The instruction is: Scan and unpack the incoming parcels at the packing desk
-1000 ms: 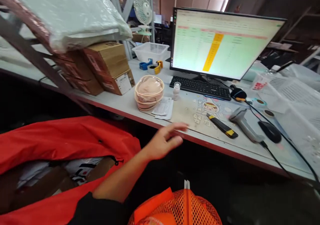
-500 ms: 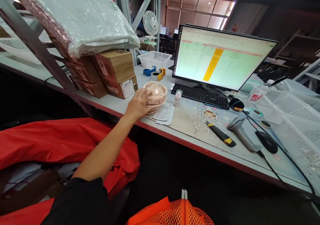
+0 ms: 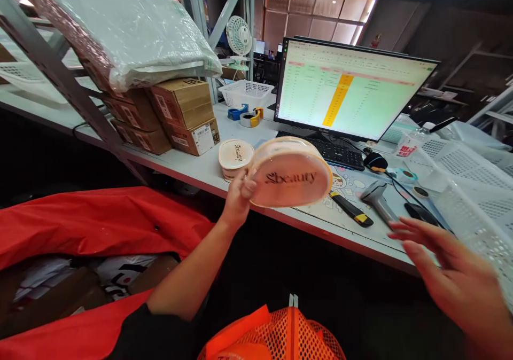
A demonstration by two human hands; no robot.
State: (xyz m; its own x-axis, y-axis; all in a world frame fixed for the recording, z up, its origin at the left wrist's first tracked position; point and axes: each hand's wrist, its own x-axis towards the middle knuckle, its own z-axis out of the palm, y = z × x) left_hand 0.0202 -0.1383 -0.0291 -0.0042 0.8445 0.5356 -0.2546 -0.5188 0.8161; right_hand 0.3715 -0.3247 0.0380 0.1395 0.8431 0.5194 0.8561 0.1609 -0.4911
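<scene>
Round tub (image 3: 236, 159) on desk (image 3: 192, 170) between cardboard boxes (image 3: 182, 117) and keyboard (image 3: 340, 154); monitor (image 3: 348, 87) behind keyboard; barcode scanner (image 3: 374, 197) right.

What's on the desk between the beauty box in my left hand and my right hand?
The head view shows a utility knife and a barcode scanner on the desk between the box and your right hand.
</scene>
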